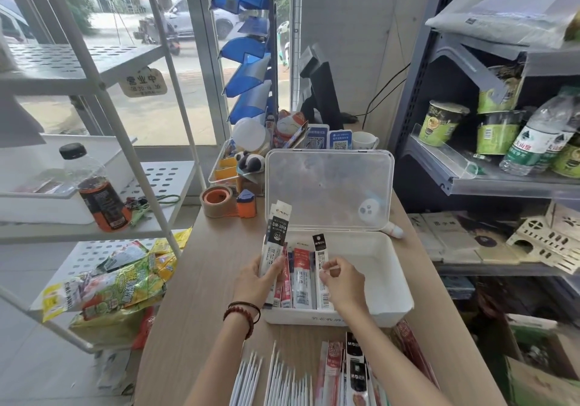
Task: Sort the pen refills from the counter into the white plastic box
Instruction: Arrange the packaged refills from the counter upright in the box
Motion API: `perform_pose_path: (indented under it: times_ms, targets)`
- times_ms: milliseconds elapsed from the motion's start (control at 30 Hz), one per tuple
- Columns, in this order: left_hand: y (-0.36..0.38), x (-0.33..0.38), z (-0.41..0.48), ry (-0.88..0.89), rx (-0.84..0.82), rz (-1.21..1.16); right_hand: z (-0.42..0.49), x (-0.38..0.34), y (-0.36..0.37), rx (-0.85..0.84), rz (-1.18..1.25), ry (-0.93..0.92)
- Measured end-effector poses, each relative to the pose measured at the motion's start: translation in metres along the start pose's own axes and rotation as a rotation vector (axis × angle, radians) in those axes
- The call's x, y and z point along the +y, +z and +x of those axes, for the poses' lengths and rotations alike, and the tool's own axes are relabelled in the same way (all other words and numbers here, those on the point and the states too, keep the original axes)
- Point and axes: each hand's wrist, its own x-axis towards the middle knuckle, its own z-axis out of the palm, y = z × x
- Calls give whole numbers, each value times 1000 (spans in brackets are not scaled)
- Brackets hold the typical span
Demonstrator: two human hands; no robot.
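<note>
The white plastic box (389,286) stands open on the wooden counter, its clear lid (329,186) upright behind it. My left hand (257,280) grips a bundle of black-and-white refill packs (277,230) at the box's left end. Red refill packs (298,277) lie beside them inside the box. My right hand (340,275) pinches a black-topped refill pack (320,255) standing in the box. Loose white refills (270,380) and more packs (348,371) lie on the counter in front of the box.
A tape roll (217,200) and an orange dispenser (246,205) sit behind the box at left, with desk clutter and a mug (364,140) further back. A white rack with a bottle (94,186) stands left; grey shelves (502,183) with goods stand right.
</note>
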Motion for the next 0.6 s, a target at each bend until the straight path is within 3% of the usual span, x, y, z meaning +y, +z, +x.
perform_pose_path:
  times_ms: [333,467,600]
  targets:
    - [-1,2,1,-14,-26,-26,0,3,2,-1,-318,45]
    - [-3,2,2,-22,-103,-135,-4,-7,-2,-24,-117,-187]
    - [-1,5,-1,15,-154,-122,-16,-13,-4,-168,-25,-292]
